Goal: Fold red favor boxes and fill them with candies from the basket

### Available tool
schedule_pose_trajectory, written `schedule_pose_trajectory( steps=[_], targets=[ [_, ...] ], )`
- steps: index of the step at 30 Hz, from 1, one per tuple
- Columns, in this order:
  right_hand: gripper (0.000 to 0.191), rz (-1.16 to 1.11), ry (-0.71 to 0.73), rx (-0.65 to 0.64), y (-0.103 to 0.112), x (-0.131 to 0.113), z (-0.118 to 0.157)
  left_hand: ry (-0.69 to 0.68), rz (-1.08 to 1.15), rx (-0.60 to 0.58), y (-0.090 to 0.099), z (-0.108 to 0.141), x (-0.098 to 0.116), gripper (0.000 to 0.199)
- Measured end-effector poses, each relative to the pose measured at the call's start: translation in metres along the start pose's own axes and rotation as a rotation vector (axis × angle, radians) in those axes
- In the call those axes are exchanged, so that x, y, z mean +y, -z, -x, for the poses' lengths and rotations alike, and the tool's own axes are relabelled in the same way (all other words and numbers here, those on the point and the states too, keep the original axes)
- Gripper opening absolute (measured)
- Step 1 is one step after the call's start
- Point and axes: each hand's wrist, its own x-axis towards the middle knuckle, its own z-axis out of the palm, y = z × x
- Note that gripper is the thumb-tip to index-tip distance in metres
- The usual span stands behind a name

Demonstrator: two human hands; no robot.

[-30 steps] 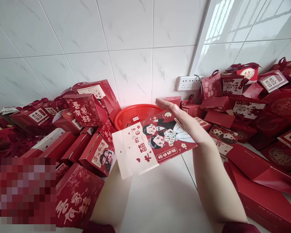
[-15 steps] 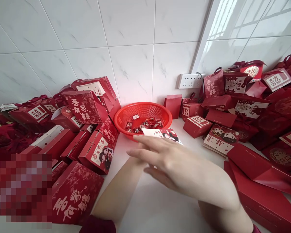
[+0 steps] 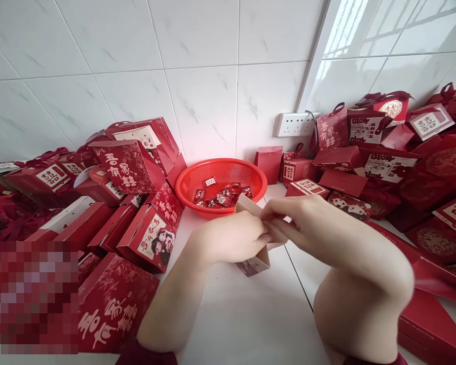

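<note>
In front of the basket, a small cardboard gift box (image 3: 254, 265) stands tilted with its pale inner faces and raised flaps showing. My left hand (image 3: 231, 237) is closed around its near side, fingers bent over the card. From the right, my right hand (image 3: 302, 220) pinches a flap at the upper edge of the same box. My fingertips cover part of the box, so its inside is mostly hidden. Just behind lies a red plastic basket (image 3: 182, 190) holding several wrapped sweets (image 3: 224, 197).
Folded red gift boxes (image 3: 148, 246) and a large red bag-shaped box (image 3: 117, 304) line the left. More red boxes (image 3: 387, 165) pile up on the right, near a white power strip (image 3: 295, 124). A tiled wall (image 3: 201, 111) closes off the back of the white table (image 3: 243, 324).
My right hand, earlier stretched over the flat printed card, has moved right and now pinches a flap. My left hand has come into view, and the box is opened out between both hands.
</note>
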Motion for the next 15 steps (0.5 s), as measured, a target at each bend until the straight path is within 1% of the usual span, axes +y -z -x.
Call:
schedule_pose_trajectory(
  steps=[3, 5, 7, 9, 12, 15],
  targets=[
    [0.020, -0.099, 0.051, -0.072, -0.001, 0.015, -0.020, -0.070, -0.007, -0.024, 0.012, 0.008, 0.000, 0.034],
    [0.017, -0.146, 0.056, -0.139, -0.005, 0.024, -0.034, -0.062, -0.017, -0.020, 0.019, 0.010, -0.008, 0.034],
    [0.016, -0.156, 0.044, -0.175, -0.012, 0.030, -0.046, -0.037, 0.008, -0.012, 0.025, 0.010, -0.020, 0.036],
    [0.016, -0.147, 0.031, -0.152, -0.020, 0.033, -0.055, -0.006, 0.110, 0.014, 0.030, 0.009, -0.035, 0.035],
    [0.014, -0.132, -0.019, -0.101, -0.029, 0.032, -0.062, 0.089, 0.243, 0.078, 0.034, 0.003, -0.055, 0.026],
    [0.017, -0.100, -0.067, -0.074, -0.033, 0.031, -0.064, 0.148, 0.229, 0.121, 0.034, -0.003, -0.064, 0.022]
  ],
)
